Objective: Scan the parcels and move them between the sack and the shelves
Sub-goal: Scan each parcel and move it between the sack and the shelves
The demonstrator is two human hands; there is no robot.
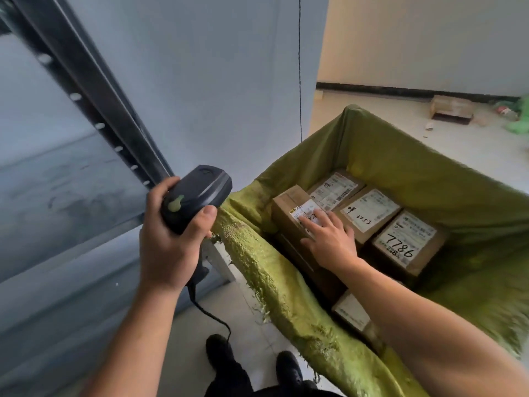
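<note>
With several parcels (406, 242) lying in the sack (257, 262), much work seems left: the left hand (169, 247) grips the scanner (200, 190), the right hand (329, 239) rests flat-fingered on one parcel (286, 216).

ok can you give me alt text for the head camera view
A person's right hand rests on a labelled cardboard parcel inside a green sack among other parcels, while the left hand grips a black corded barcode scanner beside grey metal shelves.

Left grip (169, 242) holds the scanner (197, 193); right grip (329, 239) rests on a parcel (286, 206) in the green sack (400, 156).
</note>
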